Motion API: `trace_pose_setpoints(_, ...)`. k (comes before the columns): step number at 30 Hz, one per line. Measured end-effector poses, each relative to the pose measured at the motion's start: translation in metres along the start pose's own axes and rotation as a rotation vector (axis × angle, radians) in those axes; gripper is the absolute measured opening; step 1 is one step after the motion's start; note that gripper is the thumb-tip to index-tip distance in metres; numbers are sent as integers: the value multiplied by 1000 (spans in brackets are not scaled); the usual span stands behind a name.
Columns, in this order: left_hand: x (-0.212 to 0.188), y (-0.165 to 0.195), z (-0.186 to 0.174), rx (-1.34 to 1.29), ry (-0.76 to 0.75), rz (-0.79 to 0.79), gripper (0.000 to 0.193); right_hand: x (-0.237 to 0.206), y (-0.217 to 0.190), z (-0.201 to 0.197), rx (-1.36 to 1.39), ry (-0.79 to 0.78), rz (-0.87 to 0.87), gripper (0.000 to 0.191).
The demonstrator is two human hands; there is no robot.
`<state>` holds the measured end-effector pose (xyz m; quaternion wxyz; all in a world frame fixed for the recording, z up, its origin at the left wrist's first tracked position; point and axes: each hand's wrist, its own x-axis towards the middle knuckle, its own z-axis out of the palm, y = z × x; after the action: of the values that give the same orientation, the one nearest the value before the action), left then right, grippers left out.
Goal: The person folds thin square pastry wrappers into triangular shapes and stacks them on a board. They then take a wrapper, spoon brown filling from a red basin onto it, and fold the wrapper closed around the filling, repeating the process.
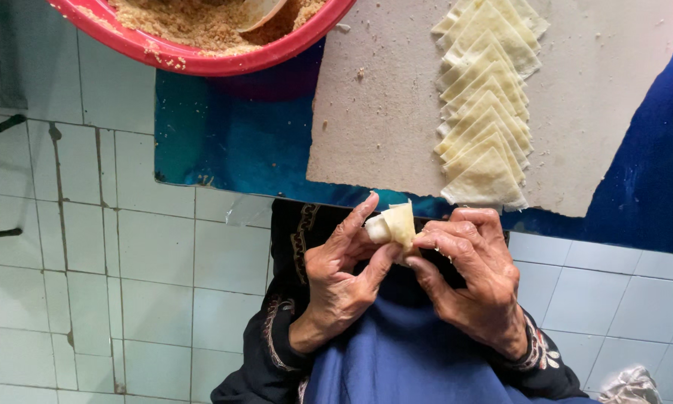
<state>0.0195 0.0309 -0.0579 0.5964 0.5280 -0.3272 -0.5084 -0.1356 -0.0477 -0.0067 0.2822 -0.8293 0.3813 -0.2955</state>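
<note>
The small folded pastry piece (393, 224) sits between the fingertips of the left hand (342, 280) and the right hand (475, 273), both pinched closed on it, and it looks light, thin, soft and easy to tear, so holding its folded edges seems safest.
</note>
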Motion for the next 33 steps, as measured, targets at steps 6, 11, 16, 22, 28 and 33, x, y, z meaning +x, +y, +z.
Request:
trace_pose_setpoints(6,0,0,-1,19,-44,-18,69,-6,3,3,62,39,87,25)
trace_pose_setpoints(11,3,5,-2,98,-49,36,73,-8,4,-1,197,13,137,21)
trace_pose_setpoints(16,3,8,3,416,17,337,70,-13,5,0,151,15,106,31)
trace_pose_setpoints(22,-1,0,3,-7,17,15,61,-36,19,-3,546,73,317,18)
trace_pose_setpoints(28,0,-6,-7,-191,79,-155,56,-47,29,-22,1090,175,588,21)
trace_pose_setpoints(33,2,-5,-10,-172,95,-133,52,-23,36,-41,432,324,285,16)
